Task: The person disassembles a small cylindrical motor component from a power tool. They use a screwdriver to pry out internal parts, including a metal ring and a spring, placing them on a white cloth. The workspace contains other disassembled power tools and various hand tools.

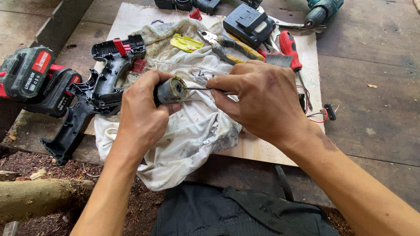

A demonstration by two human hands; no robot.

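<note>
My left hand (142, 111) grips a small cylindrical electric motor (172, 90), its round end face turned to the right. My right hand (258, 98) pinches a thin metal tool (199, 89), and the tool's tip touches the centre of the motor's end face. Both hands hover over a dirty white cloth (192, 131) spread on a plywood board (258, 150). An empty black drill housing (98, 89) with red parts lies just left of my left hand.
Two red-and-black battery packs (37, 81) sit at far left. Pliers (229, 46), a red-handled screwdriver (289, 50), a black battery (249, 24), a teal drill (321, 11) and loose red wires (317, 114) lie behind and to the right. A black bag (236, 212) lies below.
</note>
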